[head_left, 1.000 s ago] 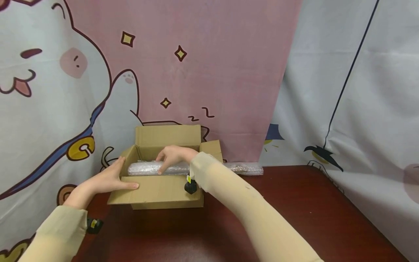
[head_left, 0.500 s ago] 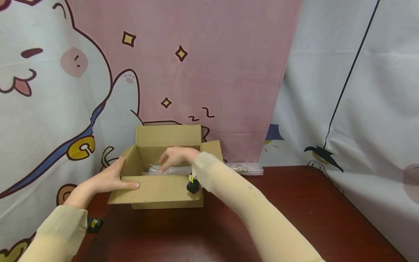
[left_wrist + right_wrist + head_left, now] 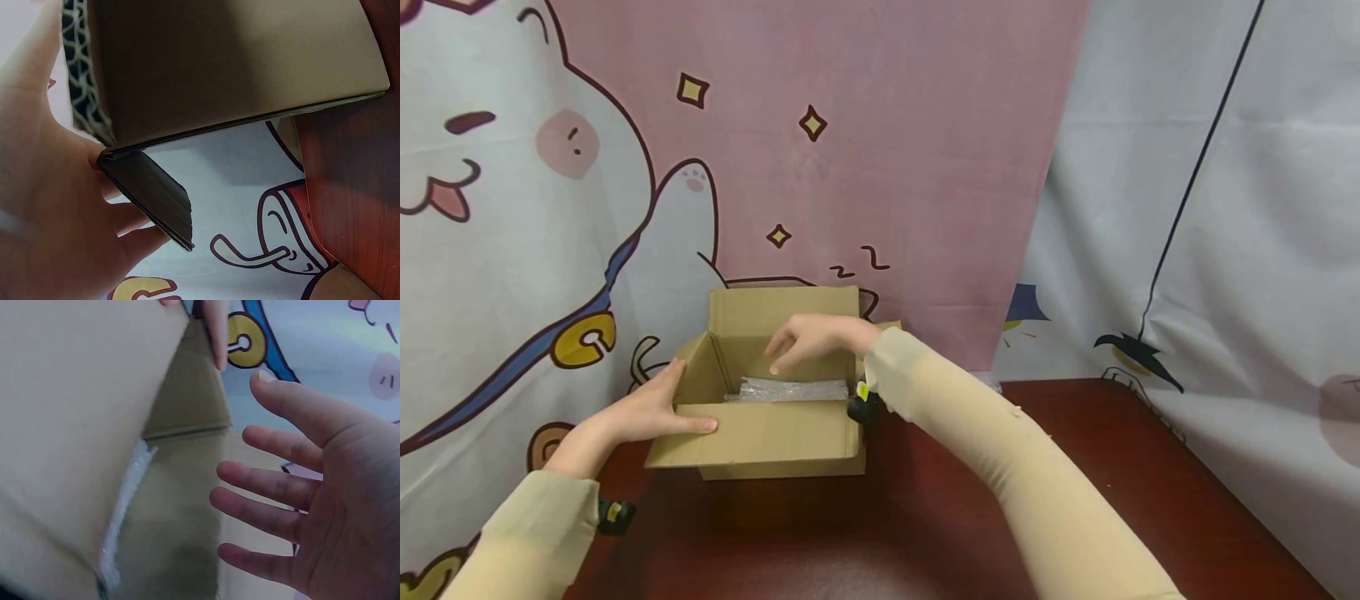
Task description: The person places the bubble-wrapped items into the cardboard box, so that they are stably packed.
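Observation:
An open cardboard box (image 3: 778, 437) stands on the table with its flaps folded out. At its left corner my left hand (image 3: 643, 410) holds the cardboard, thumb on the front flap and fingers against the left flap (image 3: 698, 367). Clear bubble wrap (image 3: 793, 390) lies inside the box, its top near the front edge; anything underneath is hidden. My right hand (image 3: 816, 340) hovers over the box above the wrap. Seen in the right wrist view, its fingers (image 3: 262, 481) are spread and hold nothing.
More clear wrap (image 3: 990, 380) lies on the dark red table (image 3: 1075, 467) to the right, mostly behind the right sleeve (image 3: 970, 408). A printed cloth backdrop (image 3: 910, 150) hangs right behind the box.
The right hand pushed the bubble-wrapped bundle down into the box, let go and rose with its fingers loosening. The wrap now sits inside the box. The left hand stayed put.

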Available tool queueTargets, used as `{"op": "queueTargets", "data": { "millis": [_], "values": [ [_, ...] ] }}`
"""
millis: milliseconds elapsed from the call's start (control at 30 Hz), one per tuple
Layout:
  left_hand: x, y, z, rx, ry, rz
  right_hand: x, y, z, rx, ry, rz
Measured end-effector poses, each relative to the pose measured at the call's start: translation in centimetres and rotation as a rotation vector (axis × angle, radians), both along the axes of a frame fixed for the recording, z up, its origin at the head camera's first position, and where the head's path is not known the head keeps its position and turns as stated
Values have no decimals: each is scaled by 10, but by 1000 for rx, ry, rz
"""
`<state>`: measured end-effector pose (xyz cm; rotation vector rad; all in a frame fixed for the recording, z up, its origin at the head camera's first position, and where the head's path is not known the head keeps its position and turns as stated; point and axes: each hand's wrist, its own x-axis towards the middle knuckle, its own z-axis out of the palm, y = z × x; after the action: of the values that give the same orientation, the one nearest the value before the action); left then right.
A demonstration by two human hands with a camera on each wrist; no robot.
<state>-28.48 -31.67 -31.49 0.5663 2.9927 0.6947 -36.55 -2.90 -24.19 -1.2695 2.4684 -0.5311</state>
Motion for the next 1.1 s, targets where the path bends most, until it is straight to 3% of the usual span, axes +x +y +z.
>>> {"op": "queueTargets", "data": {
  "millis": [100, 367, 533, 800, 1100],
  "values": [
    [0, -1, 0, -1, 6, -2, -3, 13, 8, -30, 6, -18],
    [-1, -1, 0, 6, 19, -2, -13, 70, 28, -97, 43, -170],
    [0, 0, 1, 13, 9, -7, -22, 111, 29, -121, 69, -251],
    [1, 2, 2, 9, 5, 1, -31, 172, 15, -170, 82, -369],
    [0, 1, 1, 8, -5, 6, -40, 218, -32, -185, 125, -470]
  ]
}}
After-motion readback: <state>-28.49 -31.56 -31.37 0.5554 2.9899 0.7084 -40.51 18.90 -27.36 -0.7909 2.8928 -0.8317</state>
